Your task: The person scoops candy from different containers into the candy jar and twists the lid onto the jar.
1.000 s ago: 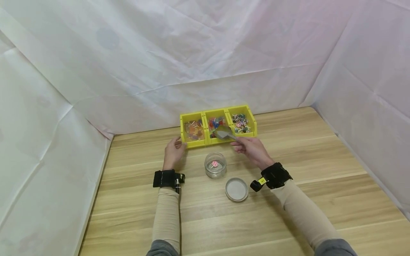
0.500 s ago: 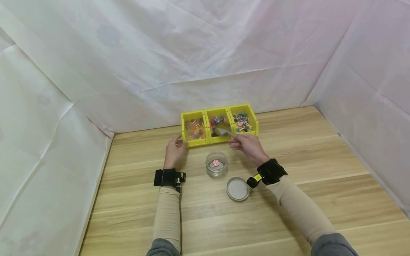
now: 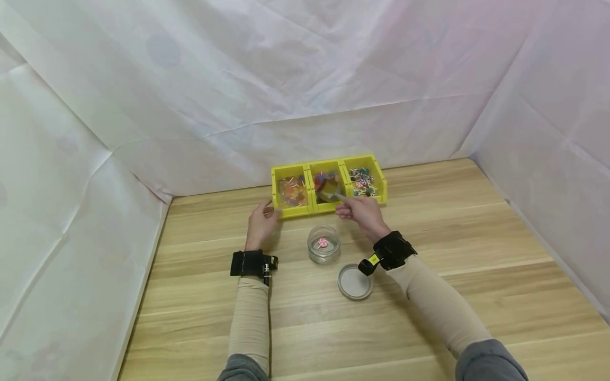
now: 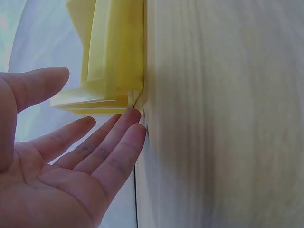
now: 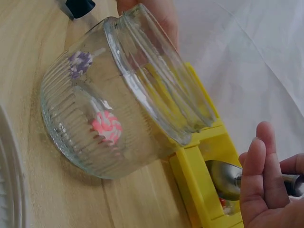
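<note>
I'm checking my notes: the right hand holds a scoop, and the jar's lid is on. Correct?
The lid isn't on: the head view shows it lying on the table beside the open jar. The right hand does hold a scoop.

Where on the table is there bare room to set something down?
Bare wood shows on the table left of the left sleeve, right of the right sleeve, and between them nearer than the round lid. It is crowded around the front of the yellow bins: left hand, right hand and glass jar.
</note>
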Demonstrator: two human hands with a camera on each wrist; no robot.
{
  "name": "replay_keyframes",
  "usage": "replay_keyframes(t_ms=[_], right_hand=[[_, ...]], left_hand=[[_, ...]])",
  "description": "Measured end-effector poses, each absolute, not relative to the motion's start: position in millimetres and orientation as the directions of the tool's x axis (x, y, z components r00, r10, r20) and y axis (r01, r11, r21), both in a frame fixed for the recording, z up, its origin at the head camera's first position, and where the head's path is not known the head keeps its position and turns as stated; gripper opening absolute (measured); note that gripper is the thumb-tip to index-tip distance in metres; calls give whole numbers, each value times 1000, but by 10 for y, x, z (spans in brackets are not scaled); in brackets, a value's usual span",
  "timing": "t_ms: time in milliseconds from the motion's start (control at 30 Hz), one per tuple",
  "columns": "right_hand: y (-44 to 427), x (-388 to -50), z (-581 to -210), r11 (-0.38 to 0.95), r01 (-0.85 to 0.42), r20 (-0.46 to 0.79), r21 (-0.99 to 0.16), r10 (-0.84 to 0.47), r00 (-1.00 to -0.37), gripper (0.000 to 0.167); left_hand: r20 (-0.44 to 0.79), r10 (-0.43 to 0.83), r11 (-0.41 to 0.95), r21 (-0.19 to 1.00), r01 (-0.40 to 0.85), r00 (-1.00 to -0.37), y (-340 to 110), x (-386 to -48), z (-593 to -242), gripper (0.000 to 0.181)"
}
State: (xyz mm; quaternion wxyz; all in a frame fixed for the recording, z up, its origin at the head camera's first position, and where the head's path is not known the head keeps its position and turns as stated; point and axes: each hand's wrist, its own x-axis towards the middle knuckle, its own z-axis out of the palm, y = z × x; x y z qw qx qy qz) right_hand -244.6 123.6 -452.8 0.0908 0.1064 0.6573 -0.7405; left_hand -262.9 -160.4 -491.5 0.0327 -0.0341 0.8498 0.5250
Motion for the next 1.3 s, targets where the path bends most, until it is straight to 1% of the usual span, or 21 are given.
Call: replay_keyframes(t_ms=[200,533,733,833,1100,1300], right_hand=[[1239,-2458,-4564,-150,260,-266,-954,20,-964,37],[1257,-2489,-4662,-284,268,-278,-921,-3,-961,40],[1245,-2490,-4687,-368,274,-290,-889,-13,-957,40],[1240,-2486,-4696,-395,283,-310,-874,3,-951,39],[1203,-2478,-4687,-402,285,-340,-870,72,-938,38],[1163,-2490,-4663,-432,278,-358,-858,114,-927,37]], left_hand=[[-103,-16,438,894,-100,-995,-1575,-2617,-4903,60],[-106,-6,414,905,-99,-994,-1569,-2603,-4886,58],[-101,-11,431,897,-96,-995,-1583,-2609,-4912,57],[-98,-17,434,896,-95,-995,-1583,-2605,-4921,56],[-89,-13,425,901,-86,-996,-1571,-2586,-4901,55],[-88,-14,423,902,-85,-996,-1569,-2580,-4890,55]])
